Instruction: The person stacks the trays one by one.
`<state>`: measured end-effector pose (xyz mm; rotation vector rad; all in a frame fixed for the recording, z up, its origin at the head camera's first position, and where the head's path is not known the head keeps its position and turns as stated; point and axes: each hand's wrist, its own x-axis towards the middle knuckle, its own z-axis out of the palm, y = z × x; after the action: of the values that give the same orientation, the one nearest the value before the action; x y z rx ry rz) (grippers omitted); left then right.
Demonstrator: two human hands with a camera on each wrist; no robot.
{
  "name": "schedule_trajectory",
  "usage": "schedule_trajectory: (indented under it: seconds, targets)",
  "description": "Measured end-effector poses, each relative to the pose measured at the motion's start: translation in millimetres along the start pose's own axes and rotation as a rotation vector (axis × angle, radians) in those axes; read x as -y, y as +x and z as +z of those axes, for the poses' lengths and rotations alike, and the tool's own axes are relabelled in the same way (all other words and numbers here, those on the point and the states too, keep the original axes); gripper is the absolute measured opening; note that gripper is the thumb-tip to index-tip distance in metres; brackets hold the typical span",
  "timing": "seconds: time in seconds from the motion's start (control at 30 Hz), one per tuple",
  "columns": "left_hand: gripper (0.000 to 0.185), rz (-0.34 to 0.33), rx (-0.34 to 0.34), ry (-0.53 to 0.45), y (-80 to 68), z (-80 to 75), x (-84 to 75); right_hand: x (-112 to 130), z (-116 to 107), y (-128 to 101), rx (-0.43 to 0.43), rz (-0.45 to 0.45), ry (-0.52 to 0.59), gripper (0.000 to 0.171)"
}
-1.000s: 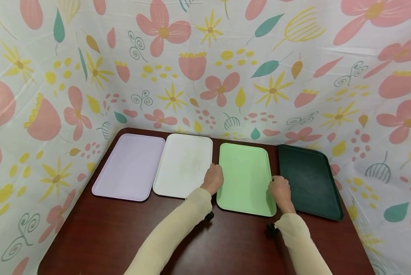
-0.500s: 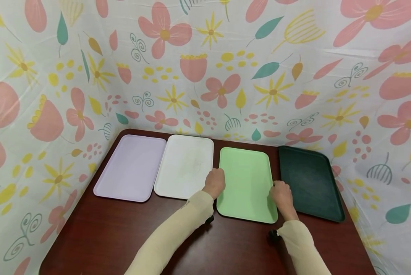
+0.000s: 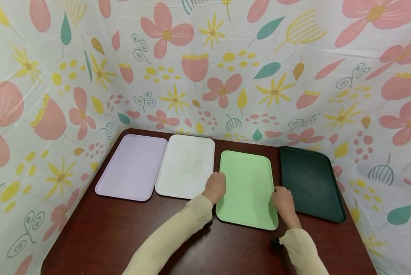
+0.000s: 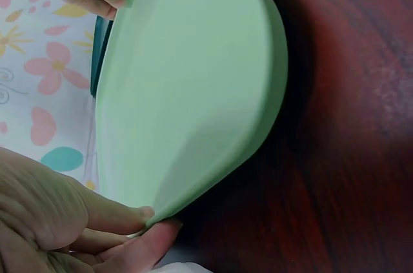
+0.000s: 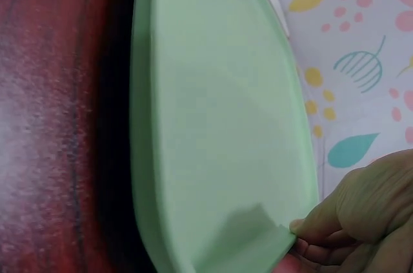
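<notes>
A light green tray [image 3: 246, 189] is held by both long edges a little above the dark red table [image 3: 123, 236]. My left hand [image 3: 215, 187] pinches its left edge, and my right hand [image 3: 282, 199] pinches its right edge. In the left wrist view the thumb and fingers [image 4: 139, 221] close on the rim of the green tray [image 4: 187, 92], whose near end hangs clear of the wood. The right wrist view shows fingers [image 5: 316, 231] clamped on the green tray's [image 5: 213, 131] other rim.
A lilac tray [image 3: 133, 167] and a white tray [image 3: 186, 165] lie left of the green one; a dark green tray [image 3: 310, 181] lies to its right. Flowered cloth [image 3: 205, 68] walls the table on three sides. Bare wood stretches along the near side.
The green tray has slid toward me, out of line with the other trays, with both hands still on its edges.
</notes>
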<state>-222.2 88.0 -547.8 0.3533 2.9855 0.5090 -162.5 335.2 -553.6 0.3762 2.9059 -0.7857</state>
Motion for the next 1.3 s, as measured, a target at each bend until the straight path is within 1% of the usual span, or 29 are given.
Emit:
schedule_trajectory:
  seconds: [0.2,0.37,0.43,0.63,0.77,0.97,1.1,1.2,1.3]
  targets:
    - [0.007,0.055,-0.004,0.061,-15.1,1.2,2.6,-1.8,1.0,-6.9,0.017,-0.035,-0.015,0.03]
    - [0.005,0.069,-0.008,0.068,-25.3,1.5,3.7,-3.8,0.7,-15.3,0.027,-0.087,-0.02,0.022]
    - [0.006,0.069,-0.003,0.055,-28.6,0.5,4.2,-5.1,1.0,-17.8,0.031,-0.105,-0.024,0.024]
    - [0.012,0.079,0.007,0.034,-39.4,-0.5,7.3,-7.5,2.5,-24.6,0.043,-0.118,-0.025,0.031]
    - [0.014,0.104,0.004,0.026,-47.6,-0.1,10.1,-9.2,2.2,-30.3,0.037,-0.134,-0.016,0.034]
    - [0.016,0.143,0.01,-0.019,-59.6,2.1,15.4,-13.5,1.7,-38.1,0.039,-0.13,0.036,0.035]
    - [0.024,0.17,-0.042,-0.056,-67.3,5.0,21.2,-15.9,1.0,-41.3,0.048,-0.123,0.055,0.033]
    - [0.031,0.197,-0.08,-0.065,-71.8,7.5,25.4,-16.2,-0.1,-43.3,0.061,-0.113,0.065,0.032]
    - [0.033,0.204,-0.07,-0.08,-75.6,8.5,28.4,-15.7,-1.0,-45.8,0.074,-0.101,0.079,0.031]
